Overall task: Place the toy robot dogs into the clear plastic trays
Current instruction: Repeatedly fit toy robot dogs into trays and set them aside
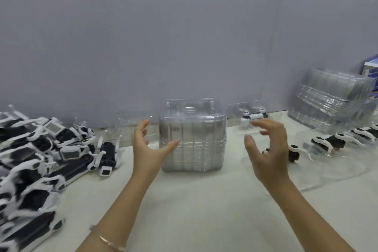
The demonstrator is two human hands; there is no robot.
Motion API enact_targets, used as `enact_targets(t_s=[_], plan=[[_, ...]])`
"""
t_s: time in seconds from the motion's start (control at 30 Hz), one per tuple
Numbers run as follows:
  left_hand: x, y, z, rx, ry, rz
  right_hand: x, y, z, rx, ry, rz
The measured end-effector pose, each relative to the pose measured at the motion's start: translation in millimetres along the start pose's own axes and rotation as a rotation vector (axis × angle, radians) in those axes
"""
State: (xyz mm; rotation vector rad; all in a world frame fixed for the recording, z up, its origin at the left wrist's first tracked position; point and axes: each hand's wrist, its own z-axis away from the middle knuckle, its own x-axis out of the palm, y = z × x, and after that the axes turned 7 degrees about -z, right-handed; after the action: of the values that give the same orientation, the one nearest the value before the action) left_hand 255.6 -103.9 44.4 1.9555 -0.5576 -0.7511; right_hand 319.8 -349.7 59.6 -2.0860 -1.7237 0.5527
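**Early in the job: a few dogs trayed, big pile left**

The table (194,200) runs the full width. The wall (204,47) closes off the back, so you have no room there. The table's near edge is out of view.

The pile of toy robot dogs (41,159) takes up the whole left side, black and white, heaped and tangled, none in a tray. That is most of the work, not yet done. One loose dog (107,155) lies at the pile's right fringe, nearest you and apart from the centre stack.

The centre stack of clear plastic trays (194,141) stands dead ahead, nested and tall, near the wall. A spare stack (331,104) leans against the wall at far right, untouched as far as I can tell.

The filled trays (327,143) sit in a row on the right with dogs seated in them. They overlap and blur, so I can't get a count. One more trayed dog (253,117) stands propped against the wall behind your right hand.

Your left hand (147,149) is spread wide and holds nothing. It sits just left of the centre stack, and the thumb overlaps the stack's front face, but I can't tell if it touches. Your right hand (268,153) is also wide, fingers loosely hooked and empty, just right of the stack and above the nearest filled tray. Judging by this, you are about to take a tray off the stack.

The bare table between your forearms is the open room to work in. The left is crowded by the pile and the right by the filled trays, so watch your right wrist there. There is a bracelet (108,241) on your left wrist.
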Motion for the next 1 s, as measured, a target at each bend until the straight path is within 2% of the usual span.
enact_targets(t_s=[0.07, 0.13, 0.3, 0.37, 0.43, 0.57, 0.83, 0.93, 1.0], plan=[[8, -11, -3, -0.068, -0.166, -0.039, 30, -14, -11, 0.058, -0.168, 0.0], [18, -16, -3, -0.099, -0.25, 0.009, 55, -21, -22, 0.056, -0.345, 0.095], [34, -29, -6, -0.182, -0.184, 0.15, 89, -8, -39, -0.026, -0.655, 0.625], [34, -30, -4, -0.203, -0.195, 0.17, 93, 0, -45, -0.104, -0.633, 0.65], [34, -31, -3, -0.21, -0.207, 0.167, 98, 5, -53, -0.263, -0.603, 0.62], [37, -35, -3, -0.197, -0.218, 0.171, 113, 3, -63, -0.384, -0.726, 0.679], [39, -35, -3, -0.205, -0.192, 0.185, 120, 10, -69, -0.438, -0.657, 0.501], [39, -35, -2, -0.195, -0.197, 0.161, 120, 5, -78, -0.342, -0.616, 0.518], [39, -34, -2, -0.181, -0.202, 0.146, 118, -5, -96, -0.273, -0.513, 0.488]])
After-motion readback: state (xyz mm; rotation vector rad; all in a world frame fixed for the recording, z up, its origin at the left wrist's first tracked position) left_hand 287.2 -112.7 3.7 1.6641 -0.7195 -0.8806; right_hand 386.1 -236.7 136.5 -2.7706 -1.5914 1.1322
